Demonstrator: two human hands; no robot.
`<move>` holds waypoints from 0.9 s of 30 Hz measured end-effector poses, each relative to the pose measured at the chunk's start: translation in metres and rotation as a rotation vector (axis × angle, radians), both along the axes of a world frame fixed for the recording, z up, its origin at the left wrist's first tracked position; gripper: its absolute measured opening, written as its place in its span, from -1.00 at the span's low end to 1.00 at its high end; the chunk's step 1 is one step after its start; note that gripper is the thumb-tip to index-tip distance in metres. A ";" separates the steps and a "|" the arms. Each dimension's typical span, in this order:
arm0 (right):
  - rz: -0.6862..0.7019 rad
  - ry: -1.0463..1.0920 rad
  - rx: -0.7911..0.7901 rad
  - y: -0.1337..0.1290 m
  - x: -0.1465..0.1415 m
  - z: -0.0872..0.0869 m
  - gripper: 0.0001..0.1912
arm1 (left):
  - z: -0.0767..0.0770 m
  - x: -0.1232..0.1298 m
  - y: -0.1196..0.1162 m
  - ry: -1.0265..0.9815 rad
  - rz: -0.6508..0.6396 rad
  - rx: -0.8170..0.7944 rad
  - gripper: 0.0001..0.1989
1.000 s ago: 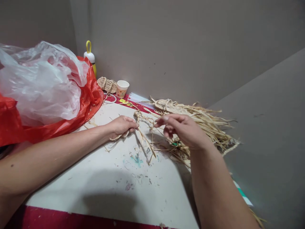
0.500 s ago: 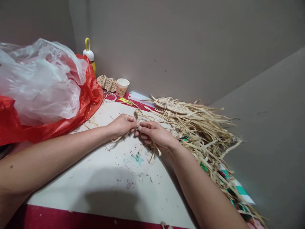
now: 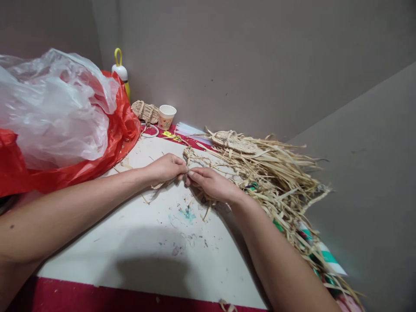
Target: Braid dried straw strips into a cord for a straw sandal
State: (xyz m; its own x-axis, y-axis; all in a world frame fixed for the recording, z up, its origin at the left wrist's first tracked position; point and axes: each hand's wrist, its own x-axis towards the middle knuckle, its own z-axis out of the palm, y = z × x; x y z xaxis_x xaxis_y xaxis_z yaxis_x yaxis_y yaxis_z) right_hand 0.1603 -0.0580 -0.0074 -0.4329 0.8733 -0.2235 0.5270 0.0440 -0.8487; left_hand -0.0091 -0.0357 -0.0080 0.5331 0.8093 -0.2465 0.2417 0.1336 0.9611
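Above the white board (image 3: 146,247), my left hand (image 3: 167,167) pinches the straw strand, its fingertips close against those of my right hand (image 3: 209,180). My right hand is closed on the same strand, thumb and forefinger pressed together. A braided straw piece (image 3: 188,155) rises just beyond the fingertips, and loose strand ends hang below both hands. The exact spot where the strand is gripped is mostly hidden by the fingers.
Dry straw (image 3: 282,167) is heaped at the right, with a woven sole (image 3: 234,142) on it. A paper cup (image 3: 167,118), another woven piece (image 3: 145,112) and a bottle (image 3: 121,73) stand by the wall. Plastic bags (image 3: 61,112) fill the left.
My right hand has turned slightly, and its lower fingers have curled in under the palm. My left hand keeps its pinch with little movement. The view has shifted a little.
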 end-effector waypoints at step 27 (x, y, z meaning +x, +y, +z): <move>-0.340 0.459 -0.403 -0.005 -0.022 -0.007 -0.68 | 0.025 -0.002 -0.015 0.520 -0.176 0.442 -0.81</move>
